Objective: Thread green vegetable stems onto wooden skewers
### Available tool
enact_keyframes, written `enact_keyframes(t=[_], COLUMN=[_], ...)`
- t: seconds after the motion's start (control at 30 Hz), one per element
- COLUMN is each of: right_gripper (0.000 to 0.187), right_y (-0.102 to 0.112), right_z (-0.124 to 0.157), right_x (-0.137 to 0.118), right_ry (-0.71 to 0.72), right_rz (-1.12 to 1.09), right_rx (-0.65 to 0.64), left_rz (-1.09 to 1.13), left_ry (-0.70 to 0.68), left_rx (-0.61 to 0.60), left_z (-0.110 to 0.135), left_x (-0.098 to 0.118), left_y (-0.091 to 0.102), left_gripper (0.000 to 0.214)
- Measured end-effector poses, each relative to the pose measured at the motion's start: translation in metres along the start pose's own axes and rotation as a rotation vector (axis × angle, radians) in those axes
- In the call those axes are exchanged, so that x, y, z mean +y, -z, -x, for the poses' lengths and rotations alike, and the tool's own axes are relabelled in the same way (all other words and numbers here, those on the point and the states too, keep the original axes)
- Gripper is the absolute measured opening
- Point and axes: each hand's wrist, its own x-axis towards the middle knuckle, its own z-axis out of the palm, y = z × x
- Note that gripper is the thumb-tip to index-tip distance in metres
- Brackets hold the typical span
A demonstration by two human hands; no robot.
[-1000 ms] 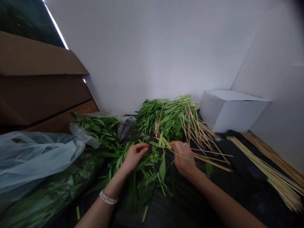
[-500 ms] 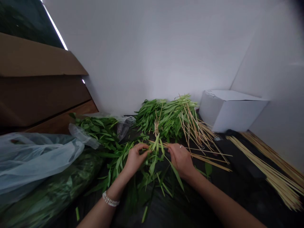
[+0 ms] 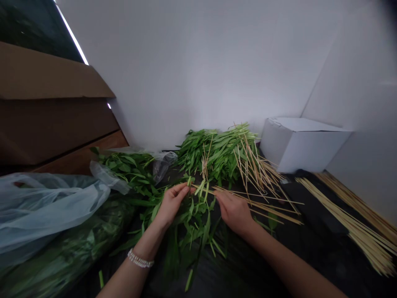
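Observation:
My left hand (image 3: 172, 205) pinches the cut end of a leafy green stem (image 3: 189, 181), held upright between thumb and forefinger. My right hand (image 3: 235, 210) is closed on thin bamboo skewers (image 3: 209, 191) that lie sideways between the two hands. Pale green stem ends (image 3: 201, 188) stand across the skewers, and their leaves (image 3: 194, 215) hang down below. Whether each stem is pierced cannot be made out. More loose greens (image 3: 155, 211) lie beside my left hand.
Heaped greens (image 3: 214, 153) lie at the back, with loose skewers (image 3: 260, 169) over their right side. A white box (image 3: 307, 145) stands behind more skewer bundles (image 3: 356, 231). To the left are plastic bags (image 3: 49, 207) of greens and a cardboard box (image 3: 56, 128).
My left hand has moved a little left, and a stem end now stands up from its fingertips. The hanging leaves have shifted left; my right hand has barely moved.

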Motion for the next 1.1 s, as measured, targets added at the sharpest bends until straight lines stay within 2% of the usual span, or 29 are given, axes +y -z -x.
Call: enact_keyframes(t=[0.63, 0.83, 0.93, 1.1], right_gripper=[0.031, 0.030, 0.031, 0.030], right_y=[0.0010, -0.0014, -0.0036, -0.0031], right_z=[-0.0015, 0.0008, 0.0019, 0.0011], right_x=[-0.0027, -0.0027, -0.0026, -0.0036], right_ry=[0.007, -0.015, -0.026, -0.026], right_rz=[0.021, 0.019, 0.027, 0.012], right_rx=[-0.071, -0.107, -0.122, -0.122], left_rz=[-0.095, -0.195, -0.216, -0.127], left_ry=[-0.038, -0.118, -0.132, -0.090], left_rx=[0.010, 0.031, 0.035, 0.052], left_z=[-0.0017, -0.0044, -0.0049, -0.0042], left_x=[-0.0006, -0.0020, -0.0020, -0.0009], left_y=[0.0024, 0.0023, 0.0014, 0.0027], left_gripper=[0.042, 0.040, 0.042, 0.052])
